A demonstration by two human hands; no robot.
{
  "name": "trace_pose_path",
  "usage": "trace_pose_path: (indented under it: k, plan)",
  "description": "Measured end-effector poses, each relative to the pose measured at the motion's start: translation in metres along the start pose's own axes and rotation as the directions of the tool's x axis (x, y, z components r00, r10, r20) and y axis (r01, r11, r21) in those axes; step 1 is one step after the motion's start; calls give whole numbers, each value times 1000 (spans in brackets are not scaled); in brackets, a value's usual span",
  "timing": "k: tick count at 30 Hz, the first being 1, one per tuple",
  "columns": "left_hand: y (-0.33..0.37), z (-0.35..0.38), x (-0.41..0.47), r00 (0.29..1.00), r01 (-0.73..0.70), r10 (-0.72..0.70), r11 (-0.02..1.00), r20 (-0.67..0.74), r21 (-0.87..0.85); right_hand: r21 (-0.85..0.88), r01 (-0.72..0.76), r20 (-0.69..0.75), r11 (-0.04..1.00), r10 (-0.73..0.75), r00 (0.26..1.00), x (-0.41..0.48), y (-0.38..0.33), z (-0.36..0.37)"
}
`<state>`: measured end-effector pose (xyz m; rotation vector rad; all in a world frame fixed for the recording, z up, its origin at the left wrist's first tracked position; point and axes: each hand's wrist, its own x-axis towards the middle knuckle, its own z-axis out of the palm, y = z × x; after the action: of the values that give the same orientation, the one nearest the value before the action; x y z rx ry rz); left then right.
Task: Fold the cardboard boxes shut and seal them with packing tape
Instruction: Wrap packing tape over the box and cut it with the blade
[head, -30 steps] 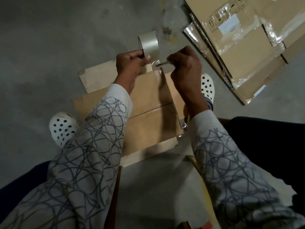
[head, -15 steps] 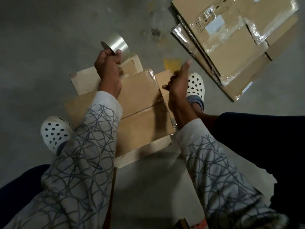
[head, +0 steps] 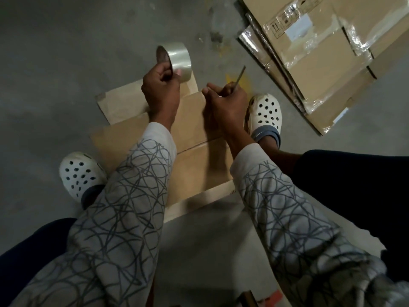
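With your left hand [head: 160,91] curled round the tape roll [head: 178,57] and right hand [head: 225,105] gripping the thin tool [head: 240,75], rub the tape flat along the seam of the box [head: 199,167] mid-frame.

The floor [head: 55,63] was grey concrete, stained and scuffed, with a small yellow mark [head: 230,77]. A cardboard box [head: 194,165] lay flat on it between two white perforated clogs, the left clog [head: 79,173] and the right clog [head: 265,114]. Well apart, at the far right, lay a stack of flattened boxes [head: 321,69], glossy with tape.
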<state>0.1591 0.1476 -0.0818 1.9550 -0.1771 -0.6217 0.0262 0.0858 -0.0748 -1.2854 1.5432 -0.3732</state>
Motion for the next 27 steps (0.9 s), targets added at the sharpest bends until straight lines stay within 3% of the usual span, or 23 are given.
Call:
trace_pose_path:
  k: [3,7,14,19,27]
  plan:
    - [3,2,-4,999,-38,37,998,12,57,14,-35,8,999,35,999,3,-1,-4]
    - [4,1,-6,998,-59,58,995,8,80,9,-86,-139,996,87,987,1,-11,-3]
    - [3,4,-6,994,-114,113,979,15,171,-82,-95,7,992,96,995,10,-31,2]
    - [4,3,-2,997,-72,74,991,-18,114,9,-112,-103,994,112,988,-27,-1,-26]
    - [3,6,-10,989,-150,147,968,26,202,18,-336,-157,942,334,929,-89,47,-71]
